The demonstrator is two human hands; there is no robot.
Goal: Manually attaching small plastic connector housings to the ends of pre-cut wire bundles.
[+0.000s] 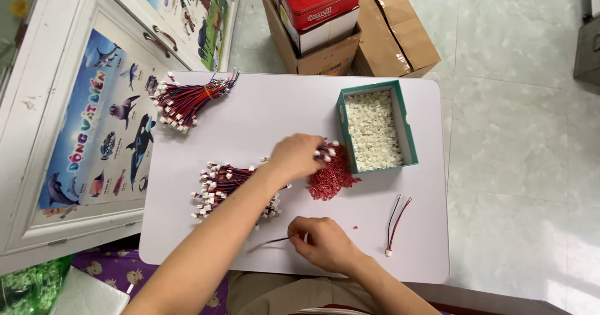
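Hands [297, 155] work beside a green box [403, 124] of white connectors [373, 130].

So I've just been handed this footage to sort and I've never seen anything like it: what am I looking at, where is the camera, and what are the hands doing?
There is no machine here: one person works with bare hands, and a camera worn on their head looks down at a small white table. The left hand reaches to a pile of small red pieces beside a green box of white connectors, gripping a few white-tipped wire ends. The right hand pinches a thin wire near the table's front edge. Two bundles of red and black wires lie on the left, and one loose wire pair on the right. Cardboard boxes stand on the floor beyond.
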